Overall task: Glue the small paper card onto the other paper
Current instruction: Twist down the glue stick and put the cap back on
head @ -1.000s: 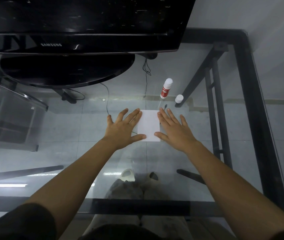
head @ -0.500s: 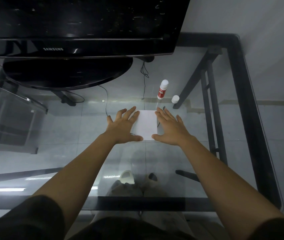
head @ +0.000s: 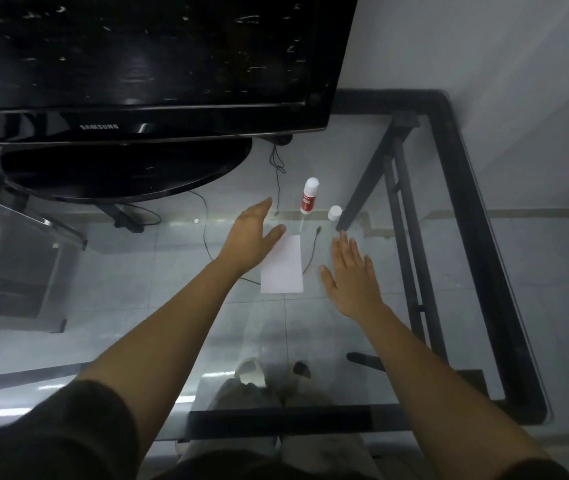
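A white paper [head: 283,268] lies flat on the glass table, its upper left corner hidden under my left hand. My left hand [head: 252,233] is lifted above that corner, fingers together and extended, holding nothing. My right hand [head: 350,271] hovers to the right of the paper, apart from it, fingers spread. Behind the paper stands a red and white glue stick [head: 309,197], uncapped, with its white cap [head: 334,213] beside it on the right. I see only one sheet; a separate small card cannot be told apart.
A black Samsung monitor [head: 137,64] on an oval stand [head: 127,171] fills the back left. The black table frame [head: 477,237] runs along the right and front edges. A thin cable [head: 312,251] shows through the glass beside the paper. My legs and feet show below.
Both hands have lifted off the paper's sides. The left hand rose and moved back over the upper left corner; the right hand drew away to the right.
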Demonstrator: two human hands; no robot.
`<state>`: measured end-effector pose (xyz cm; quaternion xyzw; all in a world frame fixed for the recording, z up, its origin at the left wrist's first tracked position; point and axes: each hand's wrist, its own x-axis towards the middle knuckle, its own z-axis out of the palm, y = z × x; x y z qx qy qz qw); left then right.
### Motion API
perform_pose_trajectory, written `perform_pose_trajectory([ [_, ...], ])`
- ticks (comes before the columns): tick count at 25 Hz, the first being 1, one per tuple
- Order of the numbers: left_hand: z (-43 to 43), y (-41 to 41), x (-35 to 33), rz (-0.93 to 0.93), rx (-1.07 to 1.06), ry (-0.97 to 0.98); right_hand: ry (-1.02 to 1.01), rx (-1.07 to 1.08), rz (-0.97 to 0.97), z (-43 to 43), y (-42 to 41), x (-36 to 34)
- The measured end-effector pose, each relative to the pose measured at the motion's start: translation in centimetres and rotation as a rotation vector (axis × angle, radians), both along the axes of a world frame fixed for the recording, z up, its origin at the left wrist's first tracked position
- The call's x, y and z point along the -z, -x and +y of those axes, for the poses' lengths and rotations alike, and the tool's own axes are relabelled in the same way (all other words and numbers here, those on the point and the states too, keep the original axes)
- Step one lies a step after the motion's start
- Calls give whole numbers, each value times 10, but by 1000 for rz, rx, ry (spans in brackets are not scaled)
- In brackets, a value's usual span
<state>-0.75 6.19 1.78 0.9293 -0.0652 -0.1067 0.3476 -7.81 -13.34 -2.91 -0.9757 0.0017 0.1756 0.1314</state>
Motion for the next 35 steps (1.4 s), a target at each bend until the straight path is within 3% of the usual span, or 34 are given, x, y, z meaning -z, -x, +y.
perform_pose_trajectory([
  [7,-47,-47,20,50,-44,105,45,-6,12,-3,0,13],
  [15,-52,-43,16,35,-22,218,34,-37,54,-7,-2,10],
  [18,-39,-29,-13,-20,-49,322,-232,99,74,-10,-9,-14],
  [22,-14,-11,-75,-136,-152,513,-722,420,-229,8,-41,-96],
  [24,-5,-1,-103,-194,-193,593,-889,452,-248,27,-53,-144],
  [29,13,19,-145,-268,-207,707,-1121,384,-240,62,-56,-215],
  [35,21,23,-163,-298,-97,749,-1241,425,-257,78,-58,-238],
])
